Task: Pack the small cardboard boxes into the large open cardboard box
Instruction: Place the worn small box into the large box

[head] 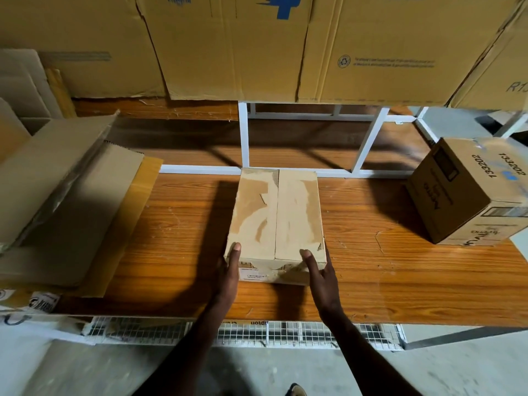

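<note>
A small pale cardboard box (275, 218) with torn tape marks on its closed flaps sits on the wooden table (385, 267), near the middle. My left hand (228, 275) grips its near left corner, thumb on top. My right hand (321, 274) grips the near right corner, thumb on the top flap. A second small cardboard box (468, 192), printed 133202, rests tilted at the table's right end. At the left lies a large cardboard box (57, 195) with its flaps spread; its inside is hidden.
Big flattened cartons (257, 47) lean across the back above the table. A white metal frame (300, 167) runs behind the small box. A wire mesh rack (257, 332) lies under the table's front edge. Grey floor is below.
</note>
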{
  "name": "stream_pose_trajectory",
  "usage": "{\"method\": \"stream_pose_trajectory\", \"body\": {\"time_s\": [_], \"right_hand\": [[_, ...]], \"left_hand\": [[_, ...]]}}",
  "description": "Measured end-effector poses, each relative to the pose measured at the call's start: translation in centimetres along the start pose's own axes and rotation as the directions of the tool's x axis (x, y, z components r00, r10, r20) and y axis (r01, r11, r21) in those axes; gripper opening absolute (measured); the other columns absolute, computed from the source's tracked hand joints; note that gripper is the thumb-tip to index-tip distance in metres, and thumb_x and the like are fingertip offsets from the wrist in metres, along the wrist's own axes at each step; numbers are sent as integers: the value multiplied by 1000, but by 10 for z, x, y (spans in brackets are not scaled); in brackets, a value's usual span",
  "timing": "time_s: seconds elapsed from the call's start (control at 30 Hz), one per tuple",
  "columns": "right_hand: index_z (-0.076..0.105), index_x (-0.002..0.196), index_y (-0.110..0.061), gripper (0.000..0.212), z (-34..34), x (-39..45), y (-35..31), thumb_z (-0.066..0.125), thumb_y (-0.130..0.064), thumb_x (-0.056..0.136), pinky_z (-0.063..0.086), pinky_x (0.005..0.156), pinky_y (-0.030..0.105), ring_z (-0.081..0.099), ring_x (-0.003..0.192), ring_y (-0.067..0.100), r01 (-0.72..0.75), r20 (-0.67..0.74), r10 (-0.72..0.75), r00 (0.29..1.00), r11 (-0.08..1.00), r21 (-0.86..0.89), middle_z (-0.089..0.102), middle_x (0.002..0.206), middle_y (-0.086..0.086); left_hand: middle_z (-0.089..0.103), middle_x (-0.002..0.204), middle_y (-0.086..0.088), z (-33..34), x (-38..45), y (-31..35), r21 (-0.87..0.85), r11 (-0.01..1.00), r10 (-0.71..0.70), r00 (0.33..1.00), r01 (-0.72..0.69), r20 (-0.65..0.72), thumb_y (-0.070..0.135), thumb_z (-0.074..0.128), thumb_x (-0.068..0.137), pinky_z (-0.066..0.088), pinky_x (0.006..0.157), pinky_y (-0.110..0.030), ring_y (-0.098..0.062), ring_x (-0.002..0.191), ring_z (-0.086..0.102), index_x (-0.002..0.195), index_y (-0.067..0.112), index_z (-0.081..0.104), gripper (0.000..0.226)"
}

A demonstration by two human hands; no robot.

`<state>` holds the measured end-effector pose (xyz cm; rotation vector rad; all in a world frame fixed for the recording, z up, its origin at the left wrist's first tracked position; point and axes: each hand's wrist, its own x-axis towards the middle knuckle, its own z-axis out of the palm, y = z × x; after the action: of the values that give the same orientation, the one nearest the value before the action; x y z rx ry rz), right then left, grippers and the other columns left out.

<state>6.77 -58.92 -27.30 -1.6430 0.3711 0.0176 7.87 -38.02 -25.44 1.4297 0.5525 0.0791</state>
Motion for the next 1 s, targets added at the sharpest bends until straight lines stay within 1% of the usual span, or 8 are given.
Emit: {"method": "stream_pose_trajectory", "body": {"time_s": [0.07,0.2,0.3,0.53,0.73,0.8,0.9,1.0], "right_hand": [[45,157,-54,83,-3,2,-8,70,-84,83,49,117,56,60,140,17,17,-1,-17,1000,999,46,64,151,-14],[47,156,-54,82,-7,4,-42,70,-83,83,51,114,59,61,138,19,108,-19,-106,994,988,114,64,150,-14],[44,158,-51,86,-7,2,-76,68,-84,83,52,112,61,63,136,20,181,-41,-177,983,973,141,64,150,-11],[46,160,-38,78,5,-20,-152,66,-66,91,61,102,51,69,127,17,321,-56,-317,947,916,241,69,143,-5],[52,157,-31,72,43,-62,-212,68,-61,93,58,104,51,70,128,23,396,-18,-414,910,856,333,73,138,-1],[53,157,-28,68,64,-82,-232,67,-56,97,58,103,49,70,127,23,424,15,-461,887,830,362,74,136,0],[55,156,-25,66,106,-119,-260,66,-54,97,59,97,45,71,126,25,430,67,-498,864,801,416,75,134,1],[57,153,-23,72,159,-160,-280,67,-61,92,60,97,49,69,125,34,428,119,-530,839,780,455,73,134,10]], "left_hand": [[51,157,-10,2,-1,5,33,999,15,1000,-15,-10,62,63,100,31,106,-26,-28,148,45,157,8,49,79],[68,124,8,7,-3,25,-19,999,35,999,-36,-20,93,68,71,50,94,-37,-16,113,65,125,29,66,84],[77,115,-4,8,-3,56,-29,990,137,989,-138,-46,71,64,87,62,79,-36,-19,102,75,126,15,70,69],[70,120,-18,-5,-36,141,-62,970,229,969,-235,-89,63,63,93,57,92,-64,-37,108,71,106,26,56,39],[76,79,11,-57,-79,204,-4,917,393,906,-399,-158,38,53,110,53,58,-9,15,71,70,96,30,56,16],[71,77,14,-85,-96,227,47,890,454,872,-453,-186,40,53,110,56,70,-9,18,72,67,92,36,54,19],[73,90,7,-144,-110,252,62,829,551,793,-555,-260,61,61,101,61,84,-40,-2,86,69,88,37,63,28],[62,76,13,-211,-126,276,81,788,599,730,-610,-330,61,58,102,51,67,-15,11,66,60,84,32,59,34]]}}
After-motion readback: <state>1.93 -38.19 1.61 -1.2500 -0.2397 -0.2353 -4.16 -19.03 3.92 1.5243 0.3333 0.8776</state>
